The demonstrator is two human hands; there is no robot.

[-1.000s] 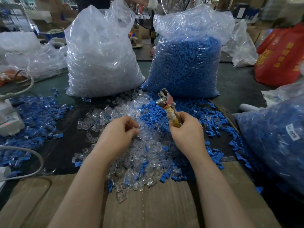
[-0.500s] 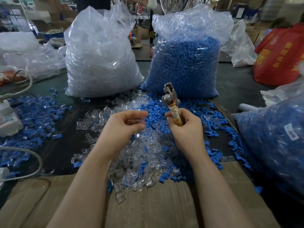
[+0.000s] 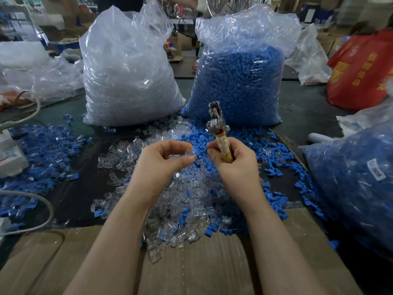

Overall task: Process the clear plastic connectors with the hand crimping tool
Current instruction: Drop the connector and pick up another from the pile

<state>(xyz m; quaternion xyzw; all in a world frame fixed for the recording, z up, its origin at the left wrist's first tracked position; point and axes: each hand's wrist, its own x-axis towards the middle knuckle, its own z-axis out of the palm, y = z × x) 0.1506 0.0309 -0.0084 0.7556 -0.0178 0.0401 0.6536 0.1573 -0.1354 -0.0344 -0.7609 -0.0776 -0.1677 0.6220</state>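
1. The left hand [image 3: 161,165] pinches one clear connector [image 3: 188,150] above the loose pile [image 3: 180,201] on the surface.
2. The right hand [image 3: 234,165] grips the crimping tool [image 3: 219,130] — held upright, metal head on top.

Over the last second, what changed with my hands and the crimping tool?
The left hand lifted off the loose pile and now pinches a clear connector near the tool. The right hand raised the crimping tool and stood it more upright, gripping its handle throughout. The two big bags, clear and blue, and the scattered pieces stayed put.
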